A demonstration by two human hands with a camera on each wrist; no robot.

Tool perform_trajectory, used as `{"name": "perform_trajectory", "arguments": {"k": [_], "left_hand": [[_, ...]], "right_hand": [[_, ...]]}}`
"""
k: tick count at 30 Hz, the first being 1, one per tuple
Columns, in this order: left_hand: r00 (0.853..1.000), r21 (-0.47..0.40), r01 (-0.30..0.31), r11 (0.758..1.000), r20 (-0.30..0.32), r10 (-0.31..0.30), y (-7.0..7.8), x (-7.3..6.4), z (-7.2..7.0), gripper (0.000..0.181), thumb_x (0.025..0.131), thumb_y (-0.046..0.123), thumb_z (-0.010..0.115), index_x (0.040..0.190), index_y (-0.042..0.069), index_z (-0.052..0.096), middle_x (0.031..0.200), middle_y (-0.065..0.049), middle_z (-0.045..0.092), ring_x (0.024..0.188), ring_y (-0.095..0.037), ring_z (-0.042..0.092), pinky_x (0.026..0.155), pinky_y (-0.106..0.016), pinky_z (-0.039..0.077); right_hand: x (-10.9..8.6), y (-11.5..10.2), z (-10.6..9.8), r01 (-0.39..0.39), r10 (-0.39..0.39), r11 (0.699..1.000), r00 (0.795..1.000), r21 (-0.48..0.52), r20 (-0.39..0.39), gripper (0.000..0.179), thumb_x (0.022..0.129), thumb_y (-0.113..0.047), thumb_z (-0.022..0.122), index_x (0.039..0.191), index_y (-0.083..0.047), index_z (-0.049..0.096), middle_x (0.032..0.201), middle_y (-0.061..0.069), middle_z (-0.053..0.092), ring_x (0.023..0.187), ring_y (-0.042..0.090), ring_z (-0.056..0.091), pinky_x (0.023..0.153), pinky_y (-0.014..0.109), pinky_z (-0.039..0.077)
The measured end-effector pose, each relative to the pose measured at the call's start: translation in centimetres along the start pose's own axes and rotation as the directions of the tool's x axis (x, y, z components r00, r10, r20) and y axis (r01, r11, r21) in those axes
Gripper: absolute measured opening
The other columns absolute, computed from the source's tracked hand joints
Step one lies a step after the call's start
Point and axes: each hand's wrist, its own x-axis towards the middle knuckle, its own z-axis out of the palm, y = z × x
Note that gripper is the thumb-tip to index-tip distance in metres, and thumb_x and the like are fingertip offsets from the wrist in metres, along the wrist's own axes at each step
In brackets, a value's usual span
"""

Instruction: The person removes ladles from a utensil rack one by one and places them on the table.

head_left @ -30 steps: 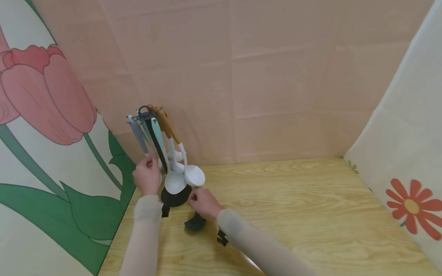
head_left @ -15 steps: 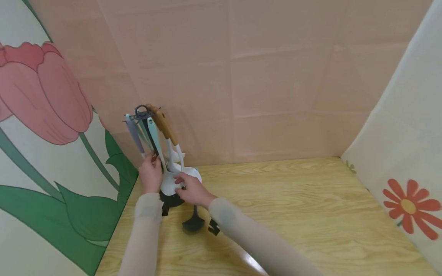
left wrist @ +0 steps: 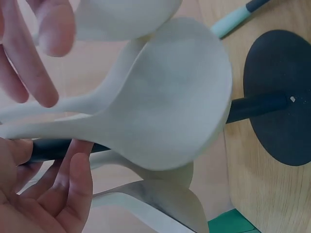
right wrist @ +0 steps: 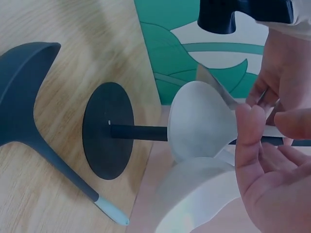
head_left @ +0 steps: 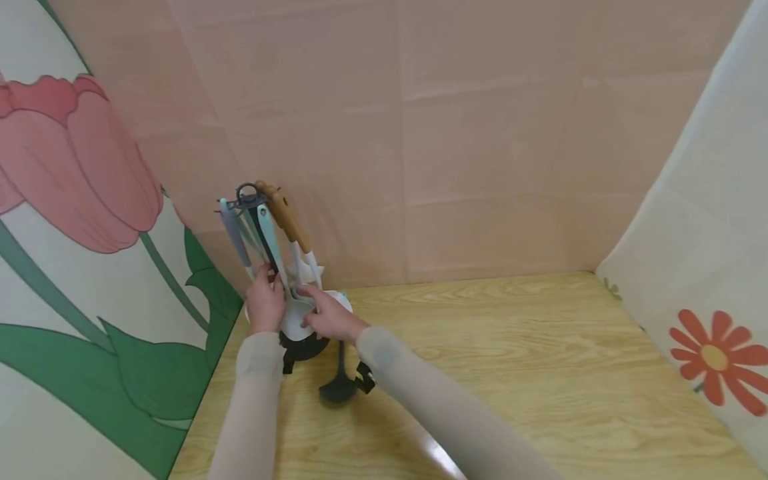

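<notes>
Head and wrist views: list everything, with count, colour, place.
Stand: one, black, on table's left
Hanging utensils: at least four, mostly white heads, on stand
Loose ladle: one, dark grey and turquoise, beside stand
Table: one, wood-toned, below
Backdrop: one, pink, behind
Floral sheets: two, white-based, left and right
Wrist devices: two, black, at wrists
Sleeves: two, beige, on arms
Left hand: one, bare, gripping stand
Right hand: one, bare, by hanging utensils

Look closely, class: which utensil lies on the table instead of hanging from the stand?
The dark ladle with the pale turquoise handle, beside the round black base. The other utensils hang from the stand, heads down.
</notes>
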Motion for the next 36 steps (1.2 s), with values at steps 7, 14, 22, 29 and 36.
{"name": "perform_trajectory", "arguments": {"k": [7, 14, 22, 29, 36], "left_hand": [[0.999, 0.020, 0.015, 1.000, 0.040, -0.016, 0.2, -0.1, -0.4, 0.036, 0.107, 0.022, 0.045, 0.137, 0.003, 0.051, 0.122, -0.025, 0.066, 0.100, -0.046, 0.065, 0.085, -0.056, 0.051], [0.998, -0.014, 0.025, 1.000, 0.058, -0.024, 0.2, -0.2, -0.5, 0.036, 0.107, 0.019, 0.046, 0.139, 0.003, 0.050, 0.122, -0.026, 0.065, 0.086, -0.041, 0.070, 0.081, -0.054, 0.053], [0.998, -0.022, 0.011, 1.000, 0.067, -0.009, 0.0, 0.0, -0.5, 0.033, 0.104, 0.011, 0.049, 0.136, 0.001, 0.052, 0.122, -0.029, 0.065, 0.113, -0.050, 0.059, 0.094, -0.059, 0.047], [0.997, -0.010, 0.013, 1.000, 0.082, -0.013, 0.2, -0.1, -0.8, 0.032, 0.106, 0.012, 0.048, 0.136, 0.003, 0.052, 0.124, -0.029, 0.063, 0.113, -0.050, 0.059, 0.093, -0.059, 0.047], [0.993, 0.017, -0.008, 1.000, 0.116, 0.006, 0.3, 0.4, -1.0, 0.031, 0.105, 0.013, 0.047, 0.133, 0.000, 0.051, 0.125, -0.030, 0.063, 0.113, -0.049, 0.060, 0.093, -0.059, 0.049]], "right_hand": [[0.4, -0.1, 0.2, 0.017, -0.020, 0.999, 0.998, 0.046, 0.057, 0.064, 0.093, 0.012, 0.045, 0.154, -0.003, 0.031, 0.159, 0.014, 0.034, 0.097, 0.039, 0.068, 0.052, 0.032, 0.050], [0.5, -0.2, 0.4, 0.035, -0.035, 0.999, 0.999, 0.005, 0.034, 0.057, 0.098, 0.004, 0.049, 0.152, -0.006, 0.035, 0.152, 0.013, 0.044, 0.087, 0.029, 0.068, 0.053, 0.034, 0.053], [0.6, -0.1, 1.3, 0.050, -0.051, 0.996, 0.999, -0.078, -0.006, 0.037, 0.102, -0.011, 0.056, 0.139, -0.007, 0.053, 0.132, 0.014, 0.056, 0.074, 0.013, 0.062, 0.059, 0.025, 0.053], [0.5, -0.6, 1.7, 0.032, -0.035, 0.995, 0.999, -0.095, -0.033, 0.023, 0.103, -0.016, 0.057, 0.124, -0.006, 0.063, 0.115, 0.007, 0.062, 0.075, 0.012, 0.064, 0.062, 0.023, 0.054], [0.6, -0.4, 2.2, 0.008, -0.015, 0.998, 0.995, -0.065, -0.102, 0.014, 0.103, -0.015, 0.058, 0.112, -0.006, 0.064, 0.097, 0.004, 0.067, 0.072, 0.016, 0.068, 0.055, 0.024, 0.054]]}}
